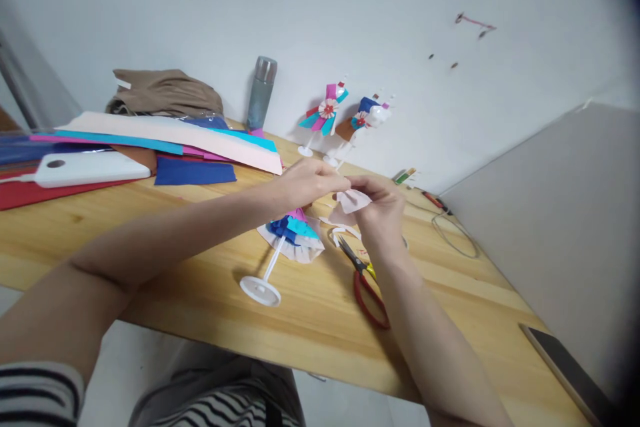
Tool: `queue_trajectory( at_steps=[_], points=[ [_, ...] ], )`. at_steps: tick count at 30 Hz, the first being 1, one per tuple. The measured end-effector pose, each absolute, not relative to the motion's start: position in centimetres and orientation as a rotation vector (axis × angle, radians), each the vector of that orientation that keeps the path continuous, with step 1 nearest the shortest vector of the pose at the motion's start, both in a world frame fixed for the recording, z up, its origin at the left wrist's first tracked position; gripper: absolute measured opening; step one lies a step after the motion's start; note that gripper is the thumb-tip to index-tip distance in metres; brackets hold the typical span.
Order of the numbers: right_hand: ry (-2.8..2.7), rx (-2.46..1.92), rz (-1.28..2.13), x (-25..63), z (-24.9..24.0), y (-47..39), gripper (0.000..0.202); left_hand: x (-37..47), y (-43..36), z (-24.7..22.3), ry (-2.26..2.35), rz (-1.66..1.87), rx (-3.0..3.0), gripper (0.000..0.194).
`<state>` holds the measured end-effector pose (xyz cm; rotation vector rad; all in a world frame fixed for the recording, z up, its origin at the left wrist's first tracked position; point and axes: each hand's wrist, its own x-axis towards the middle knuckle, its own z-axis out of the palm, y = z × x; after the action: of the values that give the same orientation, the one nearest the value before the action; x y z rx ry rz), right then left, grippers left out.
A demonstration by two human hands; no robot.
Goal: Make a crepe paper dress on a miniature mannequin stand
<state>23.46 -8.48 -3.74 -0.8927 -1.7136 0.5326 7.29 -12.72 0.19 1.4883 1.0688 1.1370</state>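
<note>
My left hand (311, 183) and my right hand (383, 203) meet above the middle of the wooden table. Between them is a small pale pink paper piece (353, 200), pinched by the fingers of both. Below my left hand, a doll-like figure on a white stand (261, 291) lies tilted, with a skirt of blue, pink and white paper (295, 230). Scissors with red handles (370, 300) lie on the table beside my right forearm. Pale paper scraps (345, 232) sit near the scissor tips.
Coloured paper sheets (175, 139), a white glue gun (93, 168) and a brown cloth (165, 92) are at the left. A bottle (261, 93) and two decorated figures (325, 110) stand near the wall. A phone-like dark object (565, 367) lies front right.
</note>
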Motion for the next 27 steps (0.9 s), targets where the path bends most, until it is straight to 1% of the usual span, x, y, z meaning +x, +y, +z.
queue_trajectory(
  at_steps=[1,3,7,10,12,19,21,23,24,25,27],
  points=[
    [-1.675,-0.924,0.650,23.5,-3.8,-8.4,0.013,7.3,-12.7,0.1,1.127,1.121,1.580,0.019],
    [-1.648,-0.955,0.764,23.4,-4.0,-8.3,0.015,7.3,-12.6,-0.1,1.286,1.132,1.790,0.019],
    [-1.675,-0.937,0.731,23.2,-4.0,-8.4,0.012,7.9,-13.1,-0.8,1.545,1.200,2.165,0.021],
    [-1.668,-0.939,0.714,23.3,-3.8,-8.6,0.009,8.3,-13.5,-1.3,1.577,1.203,2.340,0.024],
    [-1.660,-0.929,0.705,23.4,-3.6,-8.6,0.010,8.4,-13.6,-1.5,1.560,1.225,2.389,0.025],
    [-1.735,-0.927,0.573,23.6,-3.7,-8.5,0.011,8.4,-13.6,-1.6,1.525,1.266,2.257,0.033],
    [-1.736,-0.940,0.567,23.7,-3.9,-8.4,0.008,8.2,-13.5,-1.3,1.508,1.356,2.261,0.043],
    [-1.665,-0.952,0.704,23.8,-3.9,-8.2,0.006,7.8,-13.3,-0.9,1.489,1.432,2.206,0.053],
    [-1.599,-0.951,0.823,23.8,-3.9,-8.1,0.011,7.6,-13.1,-0.8,1.484,1.438,2.158,0.052],
    [-1.525,-0.942,0.957,23.9,-3.9,-8.1,0.017,7.4,-12.9,-0.6,1.475,1.408,2.104,0.049],
    [-1.375,-0.889,1.178,23.8,-3.9,-8.0,0.026,7.3,-12.4,-0.6,1.405,1.260,1.985,0.035]
  ],
)
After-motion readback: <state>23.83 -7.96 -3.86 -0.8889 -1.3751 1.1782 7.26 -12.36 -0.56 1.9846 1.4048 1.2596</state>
